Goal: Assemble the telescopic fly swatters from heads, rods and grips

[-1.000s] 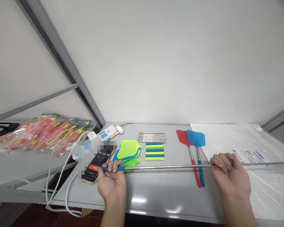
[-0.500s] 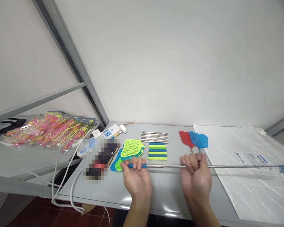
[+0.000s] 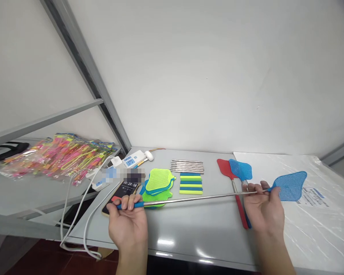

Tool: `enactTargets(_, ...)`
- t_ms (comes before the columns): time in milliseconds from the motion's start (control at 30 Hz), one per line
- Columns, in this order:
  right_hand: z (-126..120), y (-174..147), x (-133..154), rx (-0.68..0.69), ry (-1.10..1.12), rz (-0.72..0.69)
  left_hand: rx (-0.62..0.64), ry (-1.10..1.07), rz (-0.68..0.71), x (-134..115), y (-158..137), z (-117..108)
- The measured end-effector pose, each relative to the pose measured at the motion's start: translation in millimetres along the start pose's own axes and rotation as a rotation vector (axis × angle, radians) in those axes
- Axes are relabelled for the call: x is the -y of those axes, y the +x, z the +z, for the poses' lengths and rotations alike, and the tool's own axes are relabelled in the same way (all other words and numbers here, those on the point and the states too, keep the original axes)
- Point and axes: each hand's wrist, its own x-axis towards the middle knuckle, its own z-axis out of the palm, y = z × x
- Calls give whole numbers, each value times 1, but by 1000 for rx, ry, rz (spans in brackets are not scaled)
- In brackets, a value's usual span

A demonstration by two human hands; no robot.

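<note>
Gray table (image 3: 195,229) sits below. The left hand (image 3: 129,221) holds a long swatter (image 3: 200,198) by its handle (image 3: 139,205), the right hand (image 3: 263,210) pinches it near its blue head (image 3: 291,186), and it stretches between them.

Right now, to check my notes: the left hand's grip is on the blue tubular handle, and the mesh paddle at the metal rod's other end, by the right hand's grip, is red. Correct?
Not quite: the flat mesh paddle by the right hand's grip is blue, not red, as the head view shows. The left hand's grip is indeed on the blue tubular handle.
</note>
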Motion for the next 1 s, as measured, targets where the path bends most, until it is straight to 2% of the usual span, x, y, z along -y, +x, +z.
enactTargets(100, 10, -13, -23, -41, -86, -103, -25, -4, 20, 14, -8, 5)
enactTargets(233, 37, -52, -65, 44, -194, -52, -12, 25, -25, 51, -36, 19)
enactTargets(300, 48, -69, -78, 71, -221, -48, -1, 38, -36, 65, -50, 24)
enactTargets(533, 54, -87, -89, 105, -235, -97, 15, 143, -35, 79, -83, 23)
enactTargets(667, 52, -97, -106, 166, -284, 7, 33, 220, -90, 93, -96, 22)
enactTargets(767, 50, -88, -104, 209, -312, 60, 75, 337, -108, 97, -93, 11)
enactTargets(867, 48, -67, -88, 210, -347, 74, 220, 679, -123, 88, -81, -10)
enactTargets(900, 47, -61, -83, 201, -356, 68, 325, 852, -139, 83, -77, -16)
enactTargets(1000, 42, -52, -77, 219, -392, 77, 756, 1329, -294, 71, -72, -25)
